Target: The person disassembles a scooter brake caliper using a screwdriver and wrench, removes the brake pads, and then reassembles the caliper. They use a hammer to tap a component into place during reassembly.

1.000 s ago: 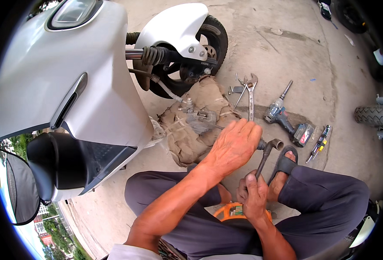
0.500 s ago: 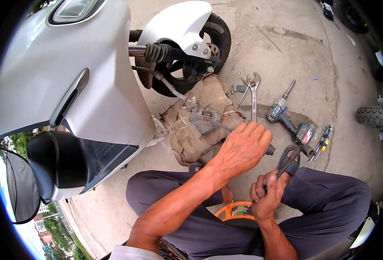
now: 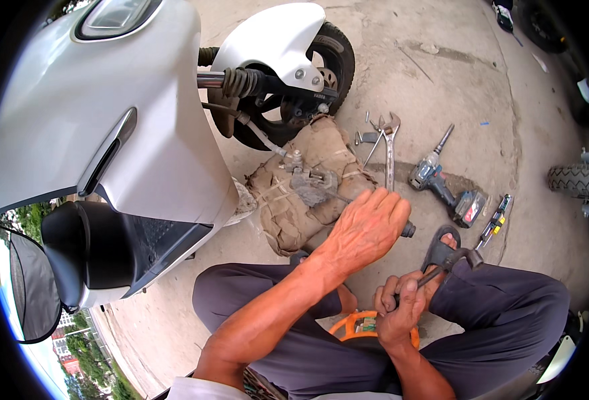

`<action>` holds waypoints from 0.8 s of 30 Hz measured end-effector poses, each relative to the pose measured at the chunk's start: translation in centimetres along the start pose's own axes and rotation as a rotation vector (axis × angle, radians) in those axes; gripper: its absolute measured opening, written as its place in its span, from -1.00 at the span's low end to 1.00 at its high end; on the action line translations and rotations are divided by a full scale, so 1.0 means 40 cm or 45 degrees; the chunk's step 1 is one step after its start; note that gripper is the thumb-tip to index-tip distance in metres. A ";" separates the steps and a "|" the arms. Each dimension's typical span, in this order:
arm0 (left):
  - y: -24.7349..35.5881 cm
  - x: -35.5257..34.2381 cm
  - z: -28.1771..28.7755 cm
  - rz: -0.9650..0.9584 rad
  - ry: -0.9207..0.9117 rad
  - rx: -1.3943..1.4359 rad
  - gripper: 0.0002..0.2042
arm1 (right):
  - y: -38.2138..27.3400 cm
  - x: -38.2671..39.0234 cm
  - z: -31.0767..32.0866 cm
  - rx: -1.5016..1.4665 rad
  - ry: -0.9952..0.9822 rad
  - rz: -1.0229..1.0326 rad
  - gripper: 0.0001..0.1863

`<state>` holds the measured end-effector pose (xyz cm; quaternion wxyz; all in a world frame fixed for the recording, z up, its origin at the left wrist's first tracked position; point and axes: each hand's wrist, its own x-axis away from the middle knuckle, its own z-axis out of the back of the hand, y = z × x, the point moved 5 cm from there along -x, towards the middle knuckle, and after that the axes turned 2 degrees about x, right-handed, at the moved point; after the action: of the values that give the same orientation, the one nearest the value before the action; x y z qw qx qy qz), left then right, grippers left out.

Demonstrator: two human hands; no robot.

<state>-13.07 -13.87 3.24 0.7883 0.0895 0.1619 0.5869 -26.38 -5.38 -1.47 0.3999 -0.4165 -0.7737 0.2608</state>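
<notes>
My left hand point(image 3: 368, 223) is closed round a screwdriver, whose dark handle end point(image 3: 408, 230) sticks out past my fingers. Its thin shaft runs to a grey, dirty brake caliper point(image 3: 314, 183) lying on a worn, strapped cardboard bundle point(image 3: 284, 223). A hose point(image 3: 261, 133) joins the caliper to the front of a white scooter point(image 3: 141, 127). In my right hand point(image 3: 401, 310), closed over my lap, is the handle of a hammer point(image 3: 468, 259). The hammer head hangs clear of the screwdriver, near my right knee. My left fingers hide most of the screwdriver handle.
An adjustable wrench point(image 3: 390, 150) lies beyond my left hand with small metal parts near it. To the right are a cordless impact driver point(image 3: 434, 177) and a slim tool with yellow parts point(image 3: 494, 223). The scooter's front wheel point(image 3: 338, 67) stands behind the bundle.
My right hand has shifted slightly left, and the hammer has tilted so its head shows more plainly. My left hand with the screwdriver has moved a little to the left.
</notes>
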 end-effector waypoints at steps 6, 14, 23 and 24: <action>-0.017 0.012 -0.001 -0.018 0.050 -0.076 -0.89 | 0.017 0.002 0.006 -0.105 0.047 0.007 -0.66; -0.019 0.014 0.005 -0.002 0.018 -0.113 -0.88 | 0.037 -0.013 0.010 0.003 0.016 -0.152 -0.66; 0.018 0.015 0.002 -0.069 0.066 0.002 -0.87 | 0.025 -0.015 0.016 -0.066 0.047 -0.053 -0.66; 0.014 0.016 0.002 -0.057 0.056 0.011 -0.87 | 0.024 -0.016 0.016 -0.059 0.045 -0.044 -0.66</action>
<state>-13.39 -13.08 3.41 0.7970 0.0763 0.1837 0.5704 -26.26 -5.48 -2.78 0.4084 -0.4167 -0.7794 0.2285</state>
